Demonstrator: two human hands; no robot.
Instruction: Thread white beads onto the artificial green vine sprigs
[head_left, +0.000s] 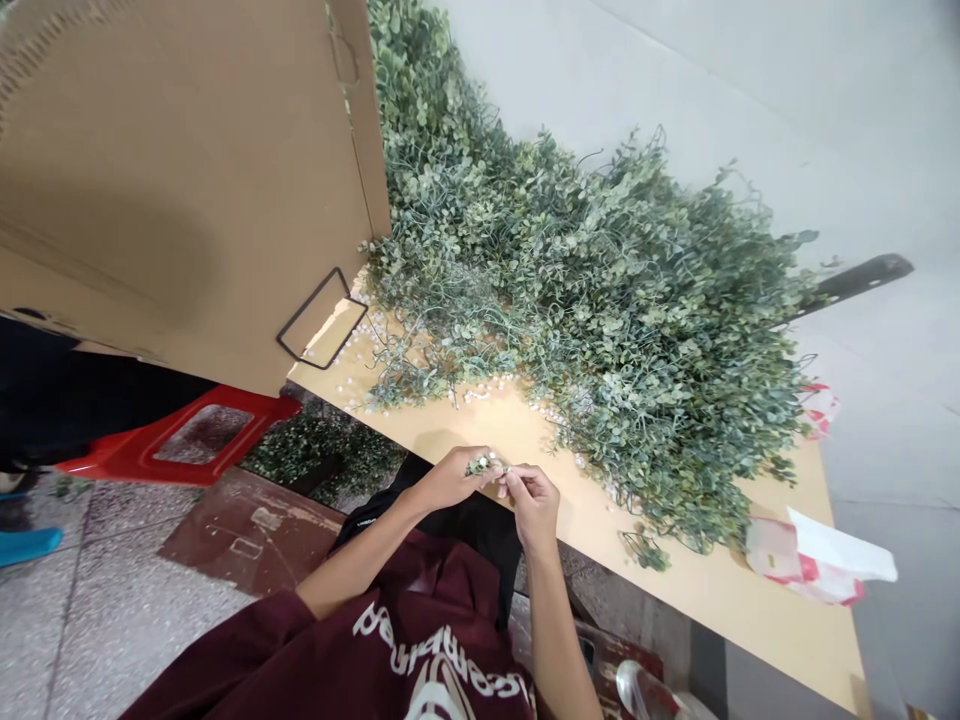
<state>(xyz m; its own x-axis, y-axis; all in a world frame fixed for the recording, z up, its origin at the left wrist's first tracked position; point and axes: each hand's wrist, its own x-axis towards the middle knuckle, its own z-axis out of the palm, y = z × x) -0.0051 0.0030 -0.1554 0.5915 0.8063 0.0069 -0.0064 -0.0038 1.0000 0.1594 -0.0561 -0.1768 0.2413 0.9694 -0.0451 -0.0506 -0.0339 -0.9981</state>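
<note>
A large cardboard box stands at the left of the head view, and a heap of artificial green foliage is piled along a pale wooden worktop against a grey wall. White beads are scattered over the worktop along the foliage's edge, and a red-and-white paper wrapper lies near the far end. Beyond the worktop's near edge, a red plastic stool is seen above a tiled floor.

Above a maroon sweatshirt, the left hand and right hand are brought together at the worktop's edge. A small green sprig is held between them, both hands closed narrowly on it at the fingertips. For a piece this fine, a fingertip pinch with the hands kept close is well suited, and working over the worktop would keep loose beads off the floor. The finer detail at the sprig is too small to tell.
</note>
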